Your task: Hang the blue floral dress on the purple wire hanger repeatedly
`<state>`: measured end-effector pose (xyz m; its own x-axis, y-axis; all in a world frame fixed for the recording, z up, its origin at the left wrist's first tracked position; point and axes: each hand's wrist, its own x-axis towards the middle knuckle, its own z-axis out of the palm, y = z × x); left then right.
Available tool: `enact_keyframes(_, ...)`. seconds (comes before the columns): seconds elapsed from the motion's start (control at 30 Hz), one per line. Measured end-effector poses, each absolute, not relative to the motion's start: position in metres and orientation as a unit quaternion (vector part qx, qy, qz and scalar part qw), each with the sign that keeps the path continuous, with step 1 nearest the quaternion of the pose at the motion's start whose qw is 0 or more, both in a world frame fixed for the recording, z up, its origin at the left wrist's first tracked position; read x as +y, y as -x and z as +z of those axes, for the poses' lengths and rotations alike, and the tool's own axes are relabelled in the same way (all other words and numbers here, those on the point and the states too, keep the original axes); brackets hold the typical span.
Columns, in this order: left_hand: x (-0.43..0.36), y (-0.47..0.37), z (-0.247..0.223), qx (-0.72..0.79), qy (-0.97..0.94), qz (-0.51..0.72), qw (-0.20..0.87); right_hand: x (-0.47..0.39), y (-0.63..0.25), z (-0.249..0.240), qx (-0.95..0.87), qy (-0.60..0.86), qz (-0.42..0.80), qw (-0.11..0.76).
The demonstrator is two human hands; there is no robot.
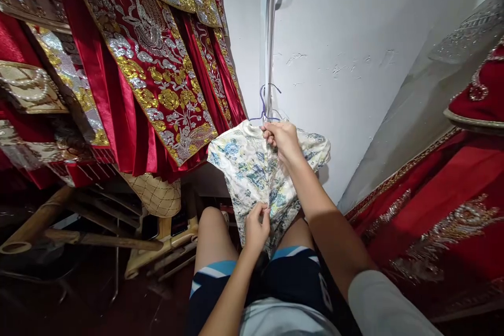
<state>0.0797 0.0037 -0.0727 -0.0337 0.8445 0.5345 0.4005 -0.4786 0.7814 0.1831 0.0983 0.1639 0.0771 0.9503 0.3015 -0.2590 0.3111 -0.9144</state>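
1. Floral garment (246, 168), pale with blue flowers, is on a dark blue hanger (263, 109) against the wall (334, 26), its lower part between the person's knees (211, 226).
2. Right hand (284, 139): thumb and curled fingers pinching cloth at the neckline, just below the hanger.
3. Left hand (257, 227): thumb and fingertips pinching the centre line lower down. Whether that line is a seam or a fastening, cannot tell.
4. Hook sits by the vertical strip (271, 21); what bears it is unclear. Risk: a hard downward pull could swing or unseat the hanger.
5. Cloth looks thin. Uneven tension between the two pinches might pucker the centre line, or strain it if fabric is caught there.
6. Neckline looks loosely seated; tugging to one side could slide a shoulder off.
7. Sequinned red costume (169, 100) hangs close on the left: a sideways swing might snag the sleeve.
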Motion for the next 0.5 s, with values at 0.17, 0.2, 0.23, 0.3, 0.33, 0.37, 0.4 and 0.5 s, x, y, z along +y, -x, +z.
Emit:
enact_keyframes(0.17, 0.015, -0.074, -0.042, 0.429, -0.674, 0.564, 0.21, 0.091, -0.189, 0.15, -0.545, 0.332, 0.46, 0.617)
enact_keyframes(0.2, 0.022, -0.07, -0.024, 0.415, -0.669, 0.584, 0.196, 0.089, -0.191, 0.145, -0.552, 0.332, 0.456, 0.615)
enact_keyframes(0.23, 0.03, -0.066, -0.002, 0.4, -0.662, 0.608, 0.18, 0.087, -0.192, 0.141, -0.557, 0.333, 0.451, 0.613)
enact_keyframes(0.3, 0.048, -0.058, 0.046, 0.377, -0.651, 0.649, 0.115, 0.083, -0.195, 0.139, -0.566, 0.334, 0.44, 0.611)
enact_keyframes(0.33, 0.057, -0.055, 0.069, 0.359, -0.663, 0.651, 0.091, 0.082, -0.195, 0.14, -0.573, 0.333, 0.434, 0.611)
enact_keyframes(0.37, 0.066, -0.054, 0.092, 0.342, -0.682, 0.642, 0.07, 0.081, -0.195, 0.142, -0.579, 0.33, 0.428, 0.611)
enact_keyframes(0.4, 0.074, -0.053, 0.111, 0.329, -0.705, 0.627, 0.047, 0.082, -0.196, 0.145, -0.586, 0.326, 0.421, 0.611)
enact_keyframes(0.5, 0.089, -0.056, 0.148, 0.319, -0.772, 0.55, -0.026, 0.091, -0.194, 0.145, -0.598, 0.327, 0.392, 0.618)
